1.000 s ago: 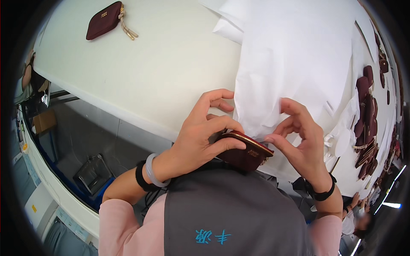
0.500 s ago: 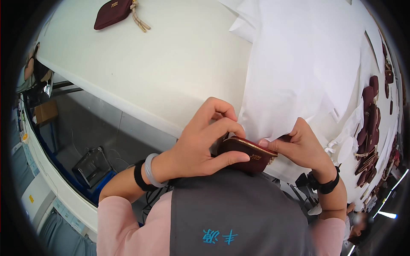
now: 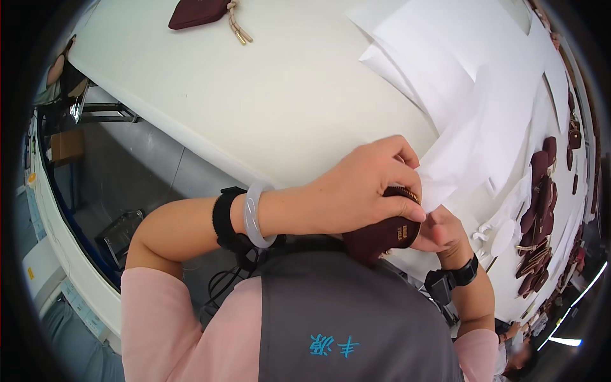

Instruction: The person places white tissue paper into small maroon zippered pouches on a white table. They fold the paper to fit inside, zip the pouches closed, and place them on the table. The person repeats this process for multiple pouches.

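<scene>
Close to the wearer's grey apron (image 3: pixel 356 299), two bare hands meet around a small maroon zip pouch (image 3: pixel 375 237), tilted, near the edge of the pale counter (image 3: pixel 210 108). The left hand (image 3: pixel 366 184) grips it: the thumb presses on the front panel, while the other fingers curl over the top, across gold-coloured zip teeth (image 3: pixel 401 191). The right hand (image 3: pixel 445 237) is at the pouch's right side, thumb apart and the other fingertips hidden; whether they grip it cannot be told, nor how far the zip is open.

Just beyond the left fingers, loose white sheets (image 3: pixel 471 127) overlap and curl; whether any sheet touches the hand is unclear. Far beyond those fingers and to the left lies a second maroon pouch (image 3: pixel 197 13) with a beige cord (image 3: pixel 238 28). Well right of the right fingers is a heap of maroon pouches (image 3: pixel 540 197).

As a judgement, the left pinch may carry most of the weight: were it to slacken with the right fingers giving little support, the tilted pouch could slide down toward the apron. A knuckle brushing the sheets could drag or crease them, and thin paper could snag in the zip teeth.
</scene>
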`<state>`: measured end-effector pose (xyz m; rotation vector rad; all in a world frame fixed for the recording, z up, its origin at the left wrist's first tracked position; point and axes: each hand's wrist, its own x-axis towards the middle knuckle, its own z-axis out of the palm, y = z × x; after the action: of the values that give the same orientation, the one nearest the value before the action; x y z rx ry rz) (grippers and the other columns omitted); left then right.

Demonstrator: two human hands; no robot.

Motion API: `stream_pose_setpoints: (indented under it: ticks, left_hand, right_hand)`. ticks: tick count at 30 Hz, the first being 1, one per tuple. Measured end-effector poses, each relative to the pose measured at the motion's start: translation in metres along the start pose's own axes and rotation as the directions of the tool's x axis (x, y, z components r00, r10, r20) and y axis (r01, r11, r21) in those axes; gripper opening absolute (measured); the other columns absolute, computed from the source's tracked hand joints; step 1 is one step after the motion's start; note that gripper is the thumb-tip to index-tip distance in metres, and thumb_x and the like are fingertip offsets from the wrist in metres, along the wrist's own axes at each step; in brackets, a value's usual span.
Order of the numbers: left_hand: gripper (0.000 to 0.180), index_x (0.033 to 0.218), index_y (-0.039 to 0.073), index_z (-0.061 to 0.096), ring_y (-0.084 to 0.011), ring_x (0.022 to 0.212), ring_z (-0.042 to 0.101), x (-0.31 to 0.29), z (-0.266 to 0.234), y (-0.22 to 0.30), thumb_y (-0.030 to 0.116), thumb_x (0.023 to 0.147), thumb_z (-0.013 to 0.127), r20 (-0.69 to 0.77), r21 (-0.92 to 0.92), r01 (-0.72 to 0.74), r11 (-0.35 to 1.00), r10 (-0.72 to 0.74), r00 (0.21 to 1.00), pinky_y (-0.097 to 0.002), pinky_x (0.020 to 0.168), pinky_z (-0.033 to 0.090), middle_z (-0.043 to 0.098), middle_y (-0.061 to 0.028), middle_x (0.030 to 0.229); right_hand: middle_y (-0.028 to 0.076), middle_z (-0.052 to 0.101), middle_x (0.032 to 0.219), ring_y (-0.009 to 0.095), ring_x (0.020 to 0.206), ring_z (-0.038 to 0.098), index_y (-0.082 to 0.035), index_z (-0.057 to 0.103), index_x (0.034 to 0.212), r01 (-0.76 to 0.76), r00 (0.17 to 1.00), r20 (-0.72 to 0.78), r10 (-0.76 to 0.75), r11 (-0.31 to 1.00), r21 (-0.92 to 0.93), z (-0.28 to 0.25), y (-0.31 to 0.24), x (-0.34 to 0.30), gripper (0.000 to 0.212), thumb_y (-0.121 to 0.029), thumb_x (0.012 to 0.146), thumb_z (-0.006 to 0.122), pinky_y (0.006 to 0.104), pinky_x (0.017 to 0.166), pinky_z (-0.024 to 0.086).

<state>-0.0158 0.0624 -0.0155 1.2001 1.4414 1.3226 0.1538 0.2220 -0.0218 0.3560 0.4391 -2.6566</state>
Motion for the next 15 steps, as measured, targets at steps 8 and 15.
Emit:
stream_pose_setpoints:
  ticks: [8,15]
  left_hand:
    - [0.050,0.137,-0.006,0.056,-0.0202,0.124,0.062,-0.006,0.010,0.031,0.001,0.091,0.075,-0.246,-0.570,-0.008,0.822,-0.161,0.956,-0.0339,0.107,0.049,0.063,-0.0164,0.136]
    - [0.050,0.133,-0.005,0.062,-0.0233,0.108,0.074,-0.009,0.017,0.054,0.002,0.086,0.079,-0.349,-0.081,-0.330,0.940,0.283,0.893,-0.0280,0.090,0.057,0.070,-0.0180,0.128]
  right_hand:
    - [0.010,0.056,0.144,0.027,0.134,0.054,-0.007,0.045,0.149,0.339,0.838,-0.171,-0.519,0.739,-0.582,0.021,0.000,-0.008,0.055,-0.011,0.099,0.067,0.0482,0.112,0.044]
    - [0.011,0.056,0.144,0.026,0.134,0.052,-0.004,0.047,0.148,0.243,0.779,-0.256,-0.572,0.652,-0.718,0.043,0.013,-0.047,0.076,-0.029,0.087,0.084,0.0415,0.113,0.042]
